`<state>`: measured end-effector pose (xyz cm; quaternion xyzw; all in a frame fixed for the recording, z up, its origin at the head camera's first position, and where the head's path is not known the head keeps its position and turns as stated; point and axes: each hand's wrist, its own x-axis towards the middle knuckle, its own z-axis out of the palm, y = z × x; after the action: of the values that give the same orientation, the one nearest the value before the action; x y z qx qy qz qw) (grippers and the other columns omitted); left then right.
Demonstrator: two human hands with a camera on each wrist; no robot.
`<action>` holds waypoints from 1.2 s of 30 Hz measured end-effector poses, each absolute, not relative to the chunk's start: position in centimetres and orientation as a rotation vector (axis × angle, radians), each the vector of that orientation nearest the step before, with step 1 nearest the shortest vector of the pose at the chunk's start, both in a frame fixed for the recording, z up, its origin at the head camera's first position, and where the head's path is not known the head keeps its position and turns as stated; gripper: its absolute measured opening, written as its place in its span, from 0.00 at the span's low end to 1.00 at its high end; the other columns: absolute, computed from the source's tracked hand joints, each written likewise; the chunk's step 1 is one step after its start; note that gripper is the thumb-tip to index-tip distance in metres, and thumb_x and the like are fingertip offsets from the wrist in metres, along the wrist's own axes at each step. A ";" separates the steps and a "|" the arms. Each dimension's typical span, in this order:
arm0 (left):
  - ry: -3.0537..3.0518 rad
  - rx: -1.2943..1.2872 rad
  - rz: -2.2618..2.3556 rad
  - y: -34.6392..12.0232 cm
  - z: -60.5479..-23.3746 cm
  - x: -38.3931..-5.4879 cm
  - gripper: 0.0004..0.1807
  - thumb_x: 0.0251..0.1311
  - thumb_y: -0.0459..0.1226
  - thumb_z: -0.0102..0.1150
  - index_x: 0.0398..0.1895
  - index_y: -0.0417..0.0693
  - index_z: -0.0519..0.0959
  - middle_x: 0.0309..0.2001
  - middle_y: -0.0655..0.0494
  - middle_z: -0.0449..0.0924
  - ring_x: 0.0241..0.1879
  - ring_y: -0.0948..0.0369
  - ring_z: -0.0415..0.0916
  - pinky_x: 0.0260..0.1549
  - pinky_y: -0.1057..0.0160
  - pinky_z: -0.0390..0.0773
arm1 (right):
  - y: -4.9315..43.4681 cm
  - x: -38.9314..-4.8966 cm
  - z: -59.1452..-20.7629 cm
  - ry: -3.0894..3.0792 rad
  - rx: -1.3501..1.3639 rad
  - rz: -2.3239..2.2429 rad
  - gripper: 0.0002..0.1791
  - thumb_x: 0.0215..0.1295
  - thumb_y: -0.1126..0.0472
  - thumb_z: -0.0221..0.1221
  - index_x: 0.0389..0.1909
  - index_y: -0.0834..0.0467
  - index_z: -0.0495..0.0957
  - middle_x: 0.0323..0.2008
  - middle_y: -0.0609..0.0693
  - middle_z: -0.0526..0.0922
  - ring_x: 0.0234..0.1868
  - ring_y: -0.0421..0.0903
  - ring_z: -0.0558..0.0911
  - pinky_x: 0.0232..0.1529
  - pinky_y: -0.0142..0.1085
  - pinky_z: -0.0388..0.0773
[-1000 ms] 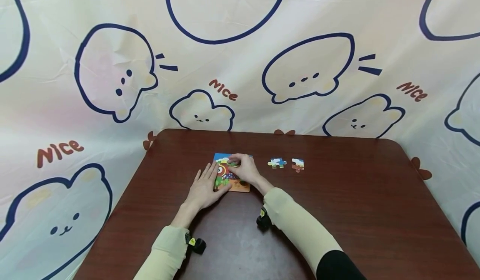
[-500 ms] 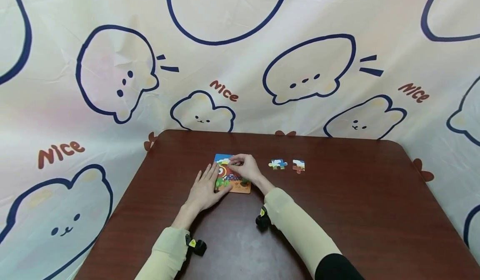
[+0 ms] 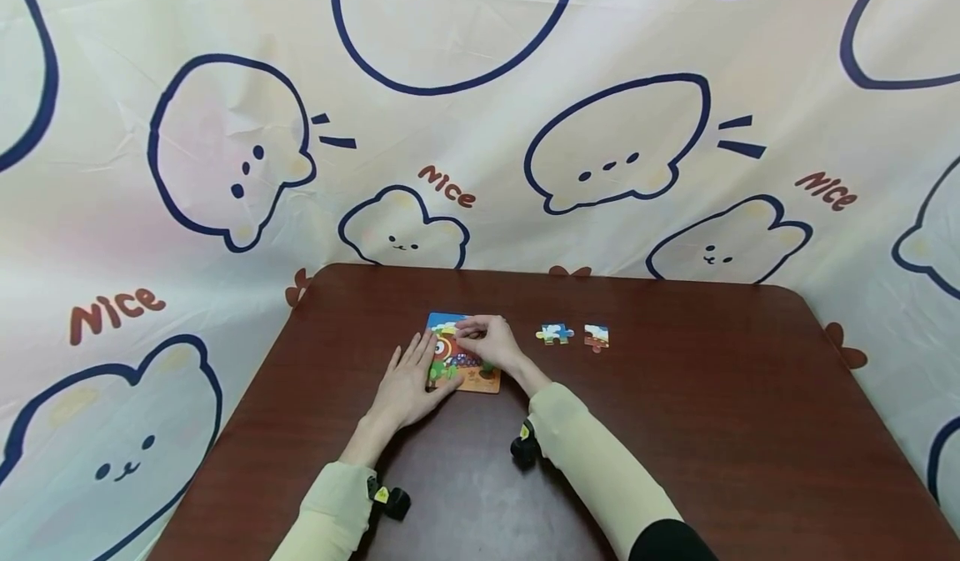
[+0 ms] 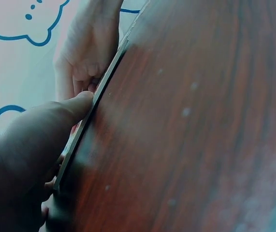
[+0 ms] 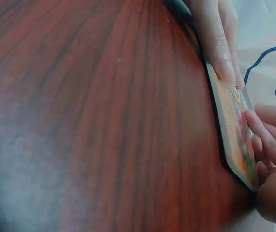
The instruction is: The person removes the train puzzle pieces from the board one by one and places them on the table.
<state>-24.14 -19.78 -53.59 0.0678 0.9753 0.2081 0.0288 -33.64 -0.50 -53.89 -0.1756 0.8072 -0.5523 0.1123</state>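
Observation:
A small colourful jigsaw puzzle (image 3: 478, 381) in a flat tray lies on the brown table. My left hand (image 3: 405, 389) rests on its left side with fingers straight, the thumb on the near edge. Over the upper right part, my right hand (image 3: 491, 343) has thumb and forefinger curled together at a puzzle piece, mostly hidden by the fingers. The right wrist view shows the puzzle tray (image 5: 227, 130) edge-on, with both hands on it. To the right lie two loose pieces, a blue-and-white one (image 3: 555, 333) and a brown-and-white one (image 3: 597, 338).
The brown table (image 3: 675, 428) reaches back to a cloth backdrop (image 3: 495, 144) with cartoon outlines. Black wrist cameras sit at both cuffs, the left camera (image 3: 396, 503) and the right camera (image 3: 525, 451).
Hands and puzzle stay nearly where they were; the right fingers shift only slightly at the puzzle. The two loose pieces have not moved. The head view tilts a little.

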 end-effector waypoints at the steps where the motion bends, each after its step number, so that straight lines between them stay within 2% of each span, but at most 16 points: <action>1: 3.005 0.207 0.639 -19.8 -53.6 -24.1 0.55 0.75 0.66 0.57 0.90 0.43 0.52 0.91 0.45 0.48 0.91 0.44 0.45 0.88 0.33 0.45 | -0.5 -33.7 -53.8 2.361 -0.514 -1.622 0.16 0.75 0.66 0.69 0.61 0.62 0.88 0.50 0.59 0.94 0.51 0.52 0.90 0.57 0.43 0.88; 9: 3.003 0.209 0.662 -19.8 -53.8 -24.0 0.55 0.75 0.66 0.58 0.90 0.43 0.52 0.91 0.45 0.49 0.91 0.44 0.45 0.88 0.33 0.45 | -0.9 -33.8 -53.5 2.345 -0.425 -1.609 0.22 0.72 0.66 0.72 0.65 0.61 0.87 0.47 0.57 0.95 0.49 0.46 0.87 0.59 0.44 0.85; 20: 3.014 0.217 0.664 -19.8 -53.9 -23.9 0.55 0.75 0.66 0.57 0.90 0.44 0.52 0.91 0.45 0.48 0.91 0.44 0.44 0.88 0.33 0.44 | -1.1 -33.1 -54.4 2.468 -0.534 -1.643 0.18 0.72 0.67 0.71 0.61 0.63 0.88 0.46 0.57 0.96 0.54 0.56 0.91 0.63 0.51 0.87; 25: 3.014 0.208 0.664 -19.8 -54.1 -24.0 0.55 0.75 0.66 0.56 0.91 0.43 0.51 0.91 0.45 0.48 0.91 0.44 0.44 0.88 0.33 0.44 | -0.7 -33.4 -54.2 2.373 -0.519 -1.664 0.18 0.72 0.67 0.71 0.61 0.63 0.88 0.47 0.59 0.95 0.53 0.55 0.92 0.61 0.49 0.88; 30: 3.015 0.209 0.652 -19.8 -54.1 -24.0 0.55 0.75 0.66 0.57 0.91 0.43 0.50 0.91 0.44 0.48 0.91 0.43 0.44 0.88 0.32 0.44 | -0.3 -33.7 -53.8 2.266 -0.483 -1.686 0.20 0.72 0.66 0.72 0.63 0.63 0.87 0.50 0.58 0.95 0.57 0.53 0.90 0.66 0.47 0.85; 36: 3.007 0.212 0.648 -19.8 -54.1 -23.9 0.55 0.76 0.65 0.57 0.91 0.43 0.49 0.91 0.45 0.46 0.92 0.44 0.42 0.88 0.33 0.43 | -0.2 -33.7 -53.8 2.213 -0.477 -1.718 0.21 0.74 0.66 0.70 0.65 0.61 0.86 0.52 0.59 0.94 0.57 0.52 0.89 0.67 0.49 0.85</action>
<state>-23.90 -19.78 -54.09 0.0688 0.9748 0.2102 0.0291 -33.67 -0.22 -53.79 -0.1659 0.7699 -0.5979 0.1494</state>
